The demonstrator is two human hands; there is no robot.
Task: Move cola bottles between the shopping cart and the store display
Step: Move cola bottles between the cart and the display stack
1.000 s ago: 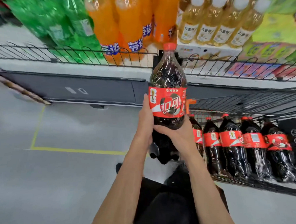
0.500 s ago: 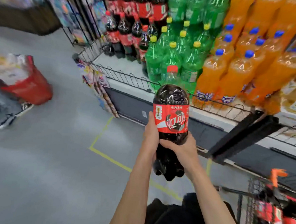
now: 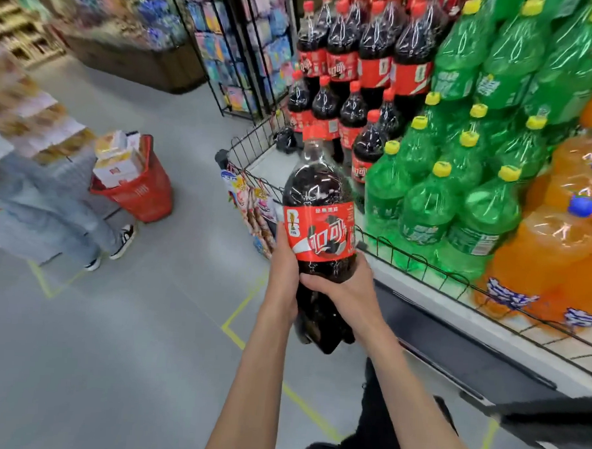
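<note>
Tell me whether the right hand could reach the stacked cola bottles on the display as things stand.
Probably not yet. The right hand and left hand both grip the held cola bottle, and the stacked cola bottles stand farther along, behind the wire rail. Nothing else blocks the way.

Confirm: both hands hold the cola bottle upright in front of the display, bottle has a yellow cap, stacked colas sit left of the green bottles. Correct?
Not quite. The cola bottle has a red cap, not yellow; yellow caps are on the green bottles. The head view shows it. The rest stands: left hand and right hand hold it upright in front of the display, with the stacked colas left of the green ones.
</note>
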